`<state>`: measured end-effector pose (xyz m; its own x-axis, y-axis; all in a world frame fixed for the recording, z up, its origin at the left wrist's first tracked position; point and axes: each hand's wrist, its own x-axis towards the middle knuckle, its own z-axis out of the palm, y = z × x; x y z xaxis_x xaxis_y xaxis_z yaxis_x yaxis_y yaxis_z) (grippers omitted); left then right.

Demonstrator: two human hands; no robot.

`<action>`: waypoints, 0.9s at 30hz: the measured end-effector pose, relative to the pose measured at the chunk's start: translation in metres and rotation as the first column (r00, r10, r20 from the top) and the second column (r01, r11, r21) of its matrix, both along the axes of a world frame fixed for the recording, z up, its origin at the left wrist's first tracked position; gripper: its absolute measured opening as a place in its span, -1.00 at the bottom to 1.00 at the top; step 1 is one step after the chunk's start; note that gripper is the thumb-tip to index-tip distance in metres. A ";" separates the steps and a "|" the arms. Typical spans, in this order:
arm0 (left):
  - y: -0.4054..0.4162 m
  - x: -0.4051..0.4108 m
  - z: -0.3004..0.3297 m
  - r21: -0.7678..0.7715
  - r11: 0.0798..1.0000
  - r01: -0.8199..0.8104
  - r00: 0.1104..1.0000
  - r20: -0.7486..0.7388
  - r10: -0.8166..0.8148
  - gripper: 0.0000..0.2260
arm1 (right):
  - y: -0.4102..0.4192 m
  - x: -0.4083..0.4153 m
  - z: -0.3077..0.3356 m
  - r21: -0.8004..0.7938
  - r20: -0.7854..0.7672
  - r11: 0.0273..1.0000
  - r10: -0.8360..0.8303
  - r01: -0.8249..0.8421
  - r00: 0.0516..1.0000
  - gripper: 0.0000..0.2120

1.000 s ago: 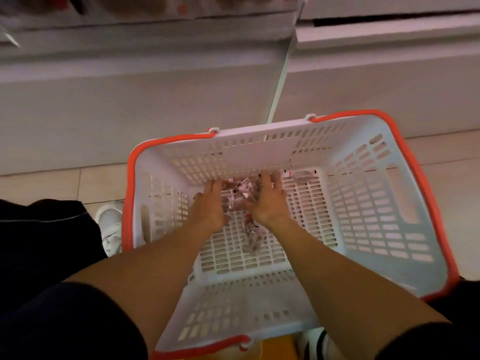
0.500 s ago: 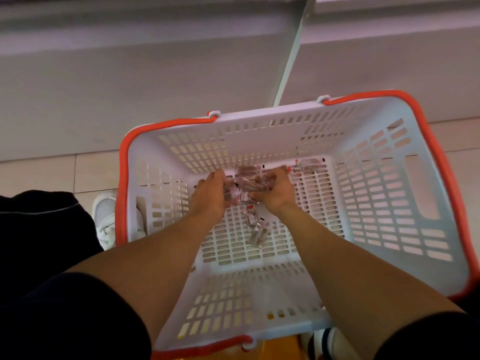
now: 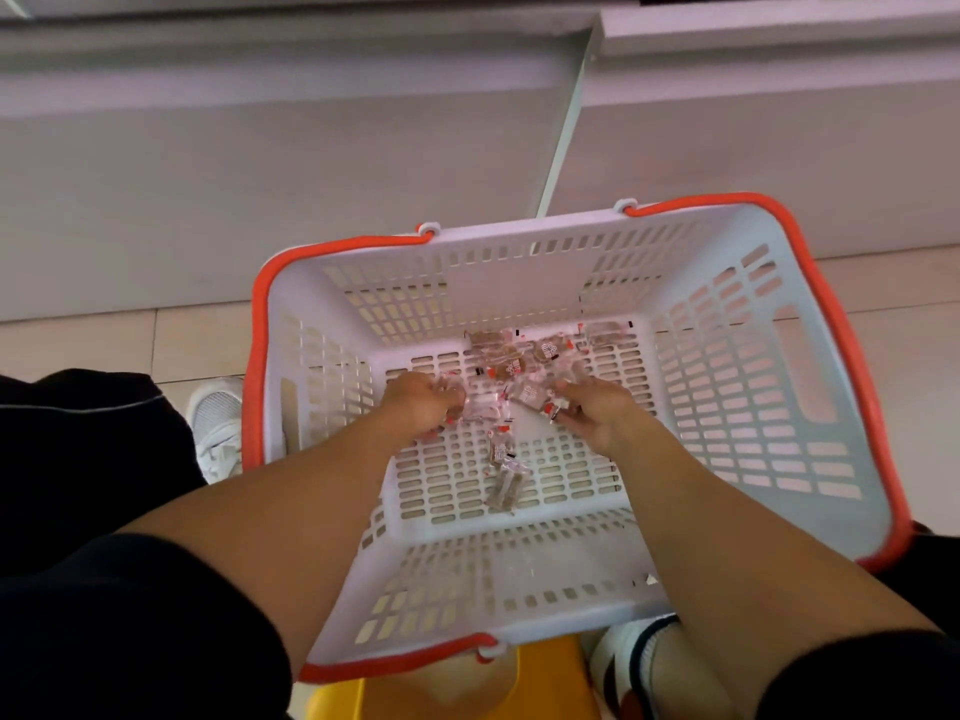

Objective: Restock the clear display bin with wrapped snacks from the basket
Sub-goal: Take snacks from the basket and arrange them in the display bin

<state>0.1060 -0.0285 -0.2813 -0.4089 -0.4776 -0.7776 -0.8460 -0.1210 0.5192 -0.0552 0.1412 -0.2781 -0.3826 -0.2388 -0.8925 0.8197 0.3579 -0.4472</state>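
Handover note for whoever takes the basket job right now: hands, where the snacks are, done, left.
Left hand: fingers curled round a few wrapped snacks on the basket floor.
Right hand: pinching wrapped snacks beside it.
Basket: on the floor by the shelf base, nearly empty; loose snacks lie near the far wall, a few more mid-floor.
Display bin: not in view.
Done: cannot tell.
Left: lift both handfuls to the bin, then gather the rest.

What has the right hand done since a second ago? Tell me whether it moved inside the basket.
Yes. The right hand has pulled rightward, away from the left hand, across the basket floor; wrapped snacks now show between them.
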 end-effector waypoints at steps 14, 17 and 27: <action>-0.005 -0.016 0.115 0.583 0.812 -0.010 0.913 -0.327 0.246 -0.75 | -0.019 -0.037 0.146 -0.085 -0.415 0.872 0.409 -0.482 0.813 -0.68; -0.016 -0.018 0.178 0.546 0.827 0.131 0.886 -0.438 0.149 -0.78 | -0.023 -0.044 0.208 -0.151 -0.448 0.768 0.508 -0.622 0.736 -0.73; -0.015 0.010 0.351 0.448 0.870 0.207 0.880 -0.473 0.034 -0.66 | -0.002 0.000 0.347 -0.241 -0.897 0.720 0.091 -0.651 0.433 -0.68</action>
